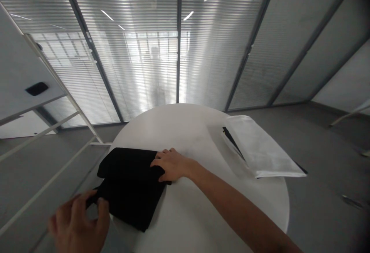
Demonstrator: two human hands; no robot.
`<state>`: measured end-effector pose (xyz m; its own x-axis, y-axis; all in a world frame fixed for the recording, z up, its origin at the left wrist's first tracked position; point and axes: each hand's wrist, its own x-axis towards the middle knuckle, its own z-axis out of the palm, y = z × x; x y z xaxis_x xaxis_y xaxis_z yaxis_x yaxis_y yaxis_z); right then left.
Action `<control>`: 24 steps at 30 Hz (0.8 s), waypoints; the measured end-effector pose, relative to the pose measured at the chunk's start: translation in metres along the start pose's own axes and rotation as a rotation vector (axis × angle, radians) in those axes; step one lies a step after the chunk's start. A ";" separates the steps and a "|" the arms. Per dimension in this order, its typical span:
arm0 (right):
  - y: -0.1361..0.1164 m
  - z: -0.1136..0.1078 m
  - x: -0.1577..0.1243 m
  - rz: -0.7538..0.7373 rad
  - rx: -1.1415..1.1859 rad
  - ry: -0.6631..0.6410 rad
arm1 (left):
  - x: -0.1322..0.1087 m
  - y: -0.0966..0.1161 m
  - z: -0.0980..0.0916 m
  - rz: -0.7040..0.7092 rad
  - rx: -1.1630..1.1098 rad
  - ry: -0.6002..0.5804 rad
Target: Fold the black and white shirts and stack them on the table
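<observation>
A folded black cloth lies on the left part of a round white table, with its left side at the table's edge. My left hand pinches a corner of it between thumb and fingers, at the lower left, slightly blurred. Across the cloth's right edge, my right hand grips the fabric with bent fingers, the thumb nearer to me. The cloth's upper part is folded over the lower part. What kind of cloth article it is, I cannot tell.
A flat white fabric-like piece with black showing at its edges lies on the table's right side, overhanging the rim. To the left stands a whiteboard on a metal frame, holding a black eraser-like block. Glass partitions with blinds rise behind.
</observation>
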<state>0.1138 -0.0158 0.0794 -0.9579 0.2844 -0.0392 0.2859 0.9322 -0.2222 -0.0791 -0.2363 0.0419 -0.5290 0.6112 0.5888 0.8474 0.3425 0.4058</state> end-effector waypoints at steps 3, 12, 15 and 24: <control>0.015 -0.018 0.019 -0.104 0.055 -0.079 | 0.007 0.010 0.019 0.289 0.037 -0.188; 0.094 -0.064 0.066 0.895 0.116 0.798 | 0.011 0.030 0.055 0.293 0.144 -0.606; 0.094 -0.035 0.057 0.765 0.187 0.619 | 0.032 0.034 0.053 0.277 0.126 -0.716; 0.074 0.037 0.027 0.451 0.174 0.325 | 0.138 0.056 0.135 0.111 -0.143 -0.822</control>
<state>0.1081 0.0526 0.0259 -0.6771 0.7247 0.1275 0.6289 0.6599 -0.4111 -0.0983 -0.0363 0.0522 -0.1938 0.9801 -0.0440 0.8490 0.1900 0.4930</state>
